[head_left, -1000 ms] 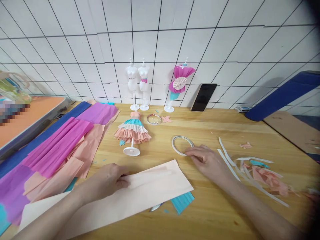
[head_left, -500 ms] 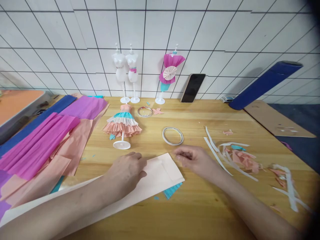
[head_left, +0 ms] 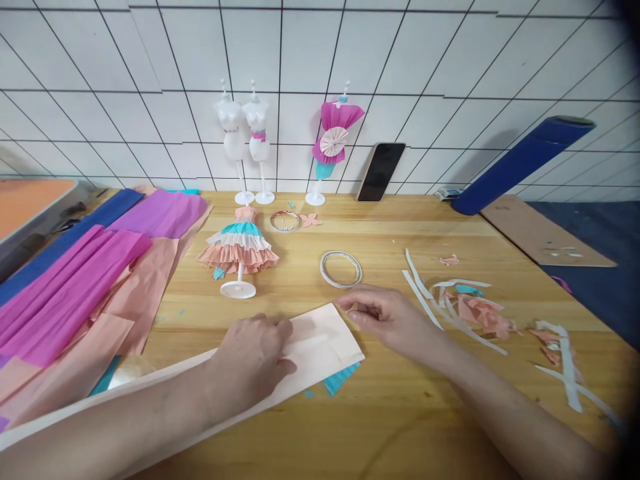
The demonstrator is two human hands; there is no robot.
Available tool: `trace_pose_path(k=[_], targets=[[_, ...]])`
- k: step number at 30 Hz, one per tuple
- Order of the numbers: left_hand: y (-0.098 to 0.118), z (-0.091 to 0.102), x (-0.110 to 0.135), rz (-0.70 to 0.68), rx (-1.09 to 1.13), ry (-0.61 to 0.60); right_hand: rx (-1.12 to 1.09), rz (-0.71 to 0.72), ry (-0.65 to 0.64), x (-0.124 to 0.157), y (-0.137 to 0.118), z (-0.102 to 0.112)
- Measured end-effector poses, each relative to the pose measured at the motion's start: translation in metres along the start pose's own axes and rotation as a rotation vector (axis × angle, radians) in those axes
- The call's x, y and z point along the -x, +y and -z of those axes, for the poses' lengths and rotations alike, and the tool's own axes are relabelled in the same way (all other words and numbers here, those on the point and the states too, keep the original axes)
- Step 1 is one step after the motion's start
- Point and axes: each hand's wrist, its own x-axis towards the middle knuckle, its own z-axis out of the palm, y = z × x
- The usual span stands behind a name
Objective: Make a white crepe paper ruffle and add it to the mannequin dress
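A long pale pink strip of crepe paper (head_left: 320,337) lies slantwise across the front of the table, its squared end toward the right. On top of it rests my left hand (head_left: 253,357), fingers curled down and thumb out to the side, holding the paper against the table. My right hand (head_left: 375,310) is at the strip's far right corner, fingers bent, with a gap between thumb and forefinger and nothing visible in it. A piece of turquoise paper (head_left: 341,380) sticks out from under the strip. Beyond my right fingertips lies a silver ring-shaped roll (head_left: 341,269).
A mini mannequin in a ruffled dress (head_left: 240,243) stands at left; two bare mannequins (head_left: 233,133) and one in magenta (head_left: 333,140) stand by the wall. A phone (head_left: 383,172), blue roll (head_left: 525,163), paper scraps (head_left: 483,313) and crepe sheets (head_left: 75,293) lie around.
My view has shifted slightly, moving the whole scene a little to the left. My right fingers have come a little closer to the strip's corner. My left hand stays on the paper.
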Motion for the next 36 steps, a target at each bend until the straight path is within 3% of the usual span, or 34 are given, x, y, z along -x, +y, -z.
trace_pose_path(k=[7, 17, 23, 30, 36], targets=[[-0.001, -0.006, 0.023, -0.019, -0.160, -0.041, 0.005, -0.015, -0.091, 0.011, -0.014, -0.010], [0.023, -0.054, 0.063, -0.183, -0.561, 0.446, -0.060, -0.020, -0.136, 0.018, -0.008, -0.029], [0.027, -0.066, 0.061, -0.232, -0.612, 0.502, -0.068, 0.013, -0.108, 0.025, -0.008, -0.035], [0.036, -0.060, 0.036, -0.184, -0.496, 0.449, -0.079, -0.057, 0.019, 0.019, 0.002, -0.011], [0.028, -0.063, 0.031, -0.172, -0.459, 0.468, -0.029, -0.150, 0.174, 0.003, 0.030, 0.023]])
